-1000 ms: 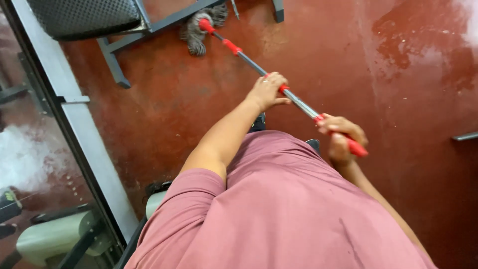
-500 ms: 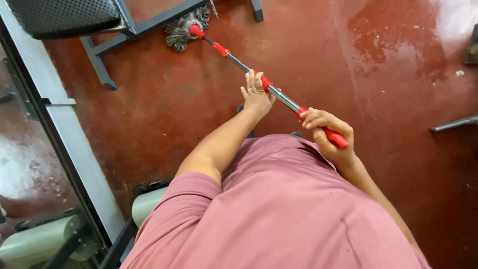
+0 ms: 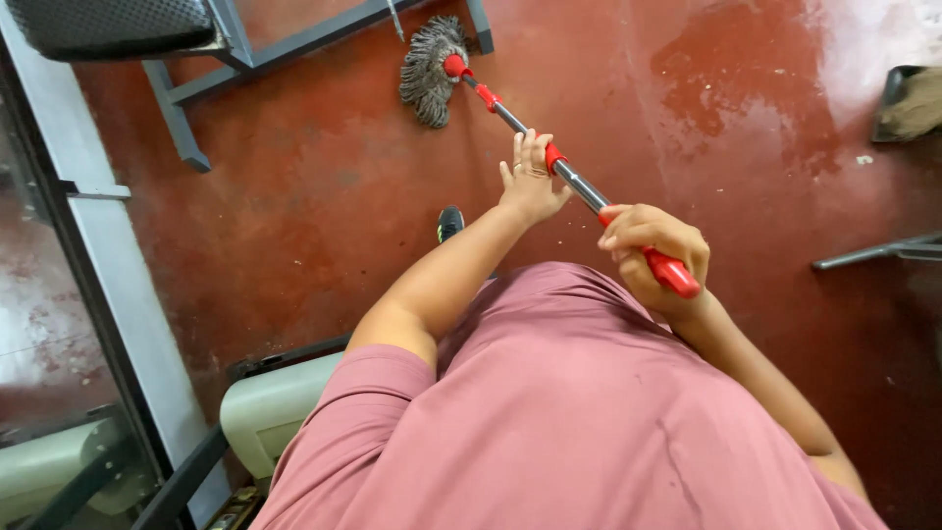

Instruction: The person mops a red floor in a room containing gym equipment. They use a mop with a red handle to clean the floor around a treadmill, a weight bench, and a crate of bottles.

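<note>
Head view: I'm mopping. My left hand (image 3: 531,182) rests on the mop handle (image 3: 579,186) mid-shaft, fingers loose and partly spread, not clamped; my right hand (image 3: 655,245) is wrapped closed around the red grip end. The grey string mop head (image 3: 429,69) lies on the wet red floor (image 3: 324,196), just beside the grey metal frame (image 3: 265,54) of a black padded seat. Step in hand, I judge: a scrubbing stroke near the frame. The next stroke needs a firmer left grip and clearance from the frame's legs.

Grey metal bench frame (image 3: 186,98), wet red floor (image 3: 324,186), black shoe (image 3: 449,222).
</note>
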